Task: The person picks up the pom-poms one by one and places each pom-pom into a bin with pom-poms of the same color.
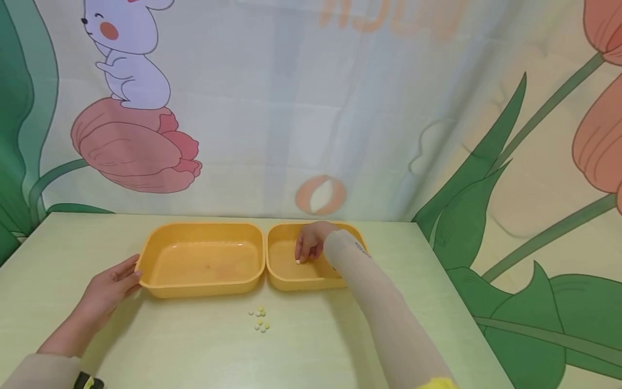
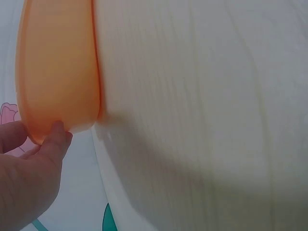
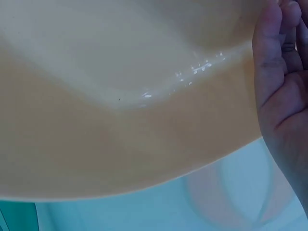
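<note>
Table [image 1: 340, 346] bearing two yellow trays side by side. Left hand [image 1: 109, 292], fingers straight, touches the left tray [image 1: 204, 259]. Right hand [image 1: 311, 243] inside the right tray [image 1: 286, 270] pinches a pill [image 1: 298, 262]; further pills [image 1: 259, 320] lie before the trays.

An orange tray [image 2: 57, 67] fills the upper left of the left wrist view, its rounded corner pointing down toward 7 o'clock. The left hand [image 2: 29, 178] comes in from 8 o'clock, and its fingertips [image 2: 58, 129] touch the tray's outer wall at that corner. A pale wood-grain table [image 2: 207, 115] spreads from the tray out to 3 o'clock.
</note>
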`<action>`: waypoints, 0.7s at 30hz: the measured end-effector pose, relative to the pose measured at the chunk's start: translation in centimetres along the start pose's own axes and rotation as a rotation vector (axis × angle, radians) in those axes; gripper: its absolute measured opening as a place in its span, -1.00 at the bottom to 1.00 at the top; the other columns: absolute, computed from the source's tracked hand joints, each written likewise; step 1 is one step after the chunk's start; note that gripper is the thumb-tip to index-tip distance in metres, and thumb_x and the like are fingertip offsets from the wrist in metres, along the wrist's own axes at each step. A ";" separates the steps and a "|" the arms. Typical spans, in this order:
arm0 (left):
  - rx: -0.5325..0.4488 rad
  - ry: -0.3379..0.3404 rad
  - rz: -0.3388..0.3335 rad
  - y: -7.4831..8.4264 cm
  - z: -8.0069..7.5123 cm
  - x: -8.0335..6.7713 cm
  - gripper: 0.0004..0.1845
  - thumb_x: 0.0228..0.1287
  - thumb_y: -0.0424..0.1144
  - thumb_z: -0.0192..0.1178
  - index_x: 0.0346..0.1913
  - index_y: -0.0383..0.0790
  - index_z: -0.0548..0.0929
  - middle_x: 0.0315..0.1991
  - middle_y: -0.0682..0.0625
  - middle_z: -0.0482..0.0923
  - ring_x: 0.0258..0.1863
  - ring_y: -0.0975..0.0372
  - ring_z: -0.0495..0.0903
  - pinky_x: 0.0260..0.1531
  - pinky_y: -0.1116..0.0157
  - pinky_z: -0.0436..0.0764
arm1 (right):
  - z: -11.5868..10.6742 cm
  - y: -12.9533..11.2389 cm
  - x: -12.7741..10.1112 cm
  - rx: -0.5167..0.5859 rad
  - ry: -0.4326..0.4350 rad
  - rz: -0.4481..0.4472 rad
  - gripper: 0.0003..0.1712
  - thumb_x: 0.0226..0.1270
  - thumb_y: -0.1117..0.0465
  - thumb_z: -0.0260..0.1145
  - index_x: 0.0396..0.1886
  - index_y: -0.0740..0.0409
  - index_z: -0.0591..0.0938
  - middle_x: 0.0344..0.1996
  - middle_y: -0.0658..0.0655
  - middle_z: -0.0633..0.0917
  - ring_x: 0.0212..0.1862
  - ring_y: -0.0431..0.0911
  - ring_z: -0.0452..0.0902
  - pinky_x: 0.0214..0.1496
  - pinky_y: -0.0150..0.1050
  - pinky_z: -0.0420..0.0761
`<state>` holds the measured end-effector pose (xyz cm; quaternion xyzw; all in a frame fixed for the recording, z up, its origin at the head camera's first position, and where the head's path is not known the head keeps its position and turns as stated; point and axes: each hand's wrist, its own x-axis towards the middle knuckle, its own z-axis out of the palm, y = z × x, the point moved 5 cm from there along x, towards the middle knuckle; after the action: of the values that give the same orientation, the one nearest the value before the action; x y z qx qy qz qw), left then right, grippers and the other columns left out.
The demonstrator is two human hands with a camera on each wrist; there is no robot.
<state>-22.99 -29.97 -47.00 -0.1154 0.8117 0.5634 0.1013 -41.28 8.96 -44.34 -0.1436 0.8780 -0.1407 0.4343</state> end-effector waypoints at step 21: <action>0.012 -0.003 -0.016 0.2 0.2 -0.1 -0.32 0.70 -0.17 -0.21 0.62 -0.31 -0.24 0.61 -0.43 -0.20 0.58 -0.20 0.12 0.22 0.34 0.54 | -2.6 0.8 -5.3 -0.069 0.305 -0.210 -0.69 0.47 0.20 0.31 0.10 0.26 0.66 -0.22 0.08 0.70 -0.27 -0.14 0.61 -0.16 -0.36 0.76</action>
<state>-22.97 -29.72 -46.85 -0.1204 0.8141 0.5579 0.1075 -40.37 11.94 -39.32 -0.2261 0.9182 -0.1752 0.2740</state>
